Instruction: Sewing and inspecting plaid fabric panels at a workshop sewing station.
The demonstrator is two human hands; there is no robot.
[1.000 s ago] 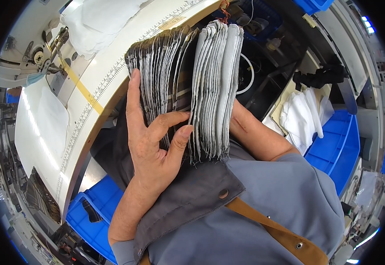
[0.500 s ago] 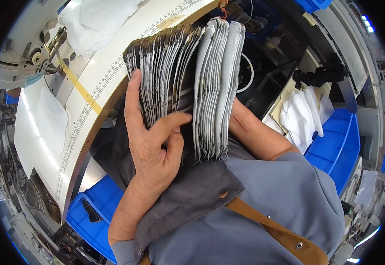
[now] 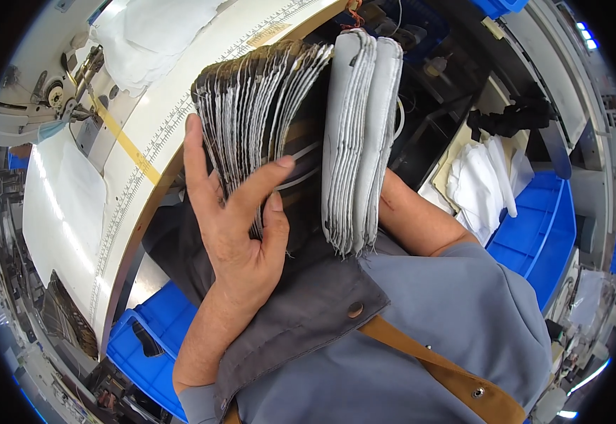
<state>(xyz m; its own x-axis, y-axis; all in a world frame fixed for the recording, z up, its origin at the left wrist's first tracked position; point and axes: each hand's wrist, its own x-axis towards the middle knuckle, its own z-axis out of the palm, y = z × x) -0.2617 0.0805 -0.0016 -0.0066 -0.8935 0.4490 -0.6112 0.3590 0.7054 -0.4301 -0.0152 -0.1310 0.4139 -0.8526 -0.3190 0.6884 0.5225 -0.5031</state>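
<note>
A thick bundle of layered fabric pieces is held upright in front of me, parted into two fans. The left fan [image 3: 248,99] shows dark brown and white edges. The right fan [image 3: 354,155] is mostly white, with frayed threads along its lower edge. My left hand [image 3: 241,226] holds the brown-edged fan: one finger lies along its outer left side, while the bent index finger and thumb are at its inner near edge. In the gap between the fans, dark cloth with pale stripes shows. My right forearm [image 3: 421,215] reaches behind the white fan, which hides that hand's fingers.
A white table [image 3: 127,205] with a ruler strip curves along the left, bearing a sewing machine [image 3: 74,99] and white sheets [image 3: 149,42]. White cloth pieces [image 3: 479,184] lie at right by a blue bin [image 3: 534,226]. Another blue bin [image 3: 156,318] stands lower left.
The gap between the two fans has widened. The white fan has shifted right, and my left hand has moved slightly left, its index finger drawn back from the white pieces.
</note>
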